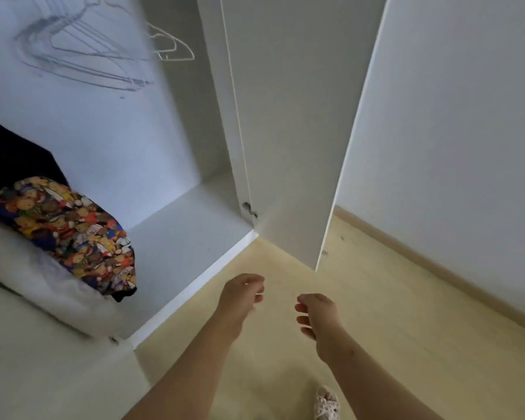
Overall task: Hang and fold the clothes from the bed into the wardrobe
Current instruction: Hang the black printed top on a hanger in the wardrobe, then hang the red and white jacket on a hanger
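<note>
Both forearms reach forward over the floor [376, 298]. Left hand [241, 295] and right hand [317, 316] are apart, loosely curled, holding nothing, likely between garments. Wardrobe [194, 207] stands open, its door [300, 116] swung out to the right for access. Empty hangers [82, 53] bunch on the left of the rail, one apart [172, 47]: ready spares. Patterned garment [73, 234] lies on a white pile at the left of the wardrobe floor, dark garment [12, 153] behind it. Bed not in view.

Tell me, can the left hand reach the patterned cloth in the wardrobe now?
Probably yes. The left hand is empty, the wardrobe stands open, and nothing lies between the hand and the patterned cloth.
</note>
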The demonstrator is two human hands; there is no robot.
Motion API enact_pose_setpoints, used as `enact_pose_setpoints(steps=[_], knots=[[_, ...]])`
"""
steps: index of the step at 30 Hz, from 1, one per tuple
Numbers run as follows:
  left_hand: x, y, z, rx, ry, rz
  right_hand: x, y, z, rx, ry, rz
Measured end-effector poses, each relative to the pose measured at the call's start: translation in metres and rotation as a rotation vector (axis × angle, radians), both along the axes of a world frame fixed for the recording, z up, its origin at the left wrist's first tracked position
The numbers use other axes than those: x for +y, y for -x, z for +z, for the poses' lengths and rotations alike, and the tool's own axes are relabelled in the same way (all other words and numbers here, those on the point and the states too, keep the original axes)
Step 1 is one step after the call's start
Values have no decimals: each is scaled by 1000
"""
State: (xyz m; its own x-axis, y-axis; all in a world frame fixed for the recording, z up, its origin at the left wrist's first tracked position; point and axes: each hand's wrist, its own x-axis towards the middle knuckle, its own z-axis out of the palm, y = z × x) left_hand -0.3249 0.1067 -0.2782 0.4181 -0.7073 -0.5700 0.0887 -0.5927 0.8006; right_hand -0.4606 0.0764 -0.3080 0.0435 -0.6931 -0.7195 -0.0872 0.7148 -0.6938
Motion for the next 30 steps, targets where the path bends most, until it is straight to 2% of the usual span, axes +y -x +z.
enact_pose_setpoints(steps=[7,13,24,30], knots=[[13,116,-26,-30,-48,-338,63,113,-28,66,-74,-254],[40,228,-26,-46,-13,-559,111,211,-19,64,-26,-428],[119,495,-24,4,-37,-1053,256,451,-20,79,-42,-1005],[131,627,-28,-10,-27,-1276,291,561,-37,65,-50,-1229]])
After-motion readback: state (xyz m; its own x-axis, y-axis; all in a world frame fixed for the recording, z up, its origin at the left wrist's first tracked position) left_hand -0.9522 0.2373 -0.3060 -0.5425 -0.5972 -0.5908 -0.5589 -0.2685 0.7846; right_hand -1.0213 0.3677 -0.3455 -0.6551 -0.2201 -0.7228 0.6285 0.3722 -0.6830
